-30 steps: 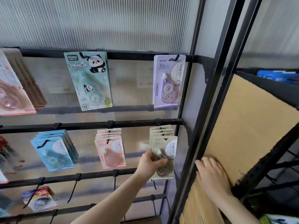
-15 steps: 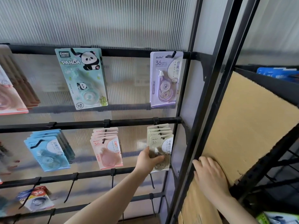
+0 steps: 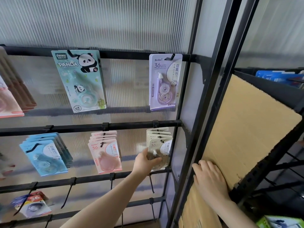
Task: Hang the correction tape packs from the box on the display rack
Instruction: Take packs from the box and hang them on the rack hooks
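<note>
my left hand [image 3: 145, 162] pinches the beige pack [image 3: 160, 153] low so its hole rides the hook; right hand [image 3: 209, 180] flat on the cardboard [image 3: 246, 129], holding nothing, just bracing

Two bare forearms enter from the lower edge of the frame, sleeveless as far as visible, ending in the bare left hand [image 3: 144, 163] at centre and bare right hand [image 3: 210, 180] at lower right, without rings, watch or gloves.
</note>
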### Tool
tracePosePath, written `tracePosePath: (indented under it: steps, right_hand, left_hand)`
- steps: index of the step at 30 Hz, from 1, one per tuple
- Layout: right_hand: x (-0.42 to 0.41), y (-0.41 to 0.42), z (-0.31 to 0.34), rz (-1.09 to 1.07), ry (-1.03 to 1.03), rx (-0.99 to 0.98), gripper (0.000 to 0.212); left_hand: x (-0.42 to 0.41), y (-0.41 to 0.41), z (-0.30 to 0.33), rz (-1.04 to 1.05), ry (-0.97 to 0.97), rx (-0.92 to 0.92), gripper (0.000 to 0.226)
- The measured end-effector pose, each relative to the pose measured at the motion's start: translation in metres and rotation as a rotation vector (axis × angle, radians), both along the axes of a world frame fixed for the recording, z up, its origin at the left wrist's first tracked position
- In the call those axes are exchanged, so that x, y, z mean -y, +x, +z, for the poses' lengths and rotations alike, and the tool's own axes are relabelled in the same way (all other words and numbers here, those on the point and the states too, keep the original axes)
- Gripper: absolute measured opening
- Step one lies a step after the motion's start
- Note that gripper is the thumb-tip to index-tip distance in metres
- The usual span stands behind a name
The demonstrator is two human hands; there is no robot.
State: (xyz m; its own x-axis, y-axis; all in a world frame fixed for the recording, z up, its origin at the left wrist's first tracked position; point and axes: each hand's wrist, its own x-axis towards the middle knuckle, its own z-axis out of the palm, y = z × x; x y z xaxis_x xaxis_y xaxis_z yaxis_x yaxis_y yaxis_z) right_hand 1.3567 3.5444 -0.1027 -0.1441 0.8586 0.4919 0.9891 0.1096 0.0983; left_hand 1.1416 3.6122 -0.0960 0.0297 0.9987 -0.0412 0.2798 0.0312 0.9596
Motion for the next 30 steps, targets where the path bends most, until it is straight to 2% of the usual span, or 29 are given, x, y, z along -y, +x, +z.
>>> tracePosePath:
  steps: [8,14,18,25,30]
  right_hand:
    - [-0.001,-0.003,0.001,-0.006,-0.023,-0.021,0.04]
    - [-0.002,-0.01,0.006,0.012,-0.011,-0.04,0.04]
    - [-0.006,-0.02,0.003,0.041,-0.033,-0.033,0.039]
    - [-0.005,-0.066,0.001,0.095,-0.105,-0.024,0.038]
    - [-0.004,-0.103,-0.013,0.188,-0.16,-0.038,0.036]
  left_hand:
    - [0.007,-0.017,-0.007,0.095,0.18,-0.205,0.024]
    - [0.021,-0.043,-0.001,0.174,0.419,-0.56,0.028]
    - [0.041,-0.062,0.0,0.181,0.534,-0.721,0.032]
    - [0.076,-0.112,-0.013,0.154,0.62,-1.016,0.039]
    - [0.112,-0.152,-0.025,0.235,0.511,-1.181,0.052]
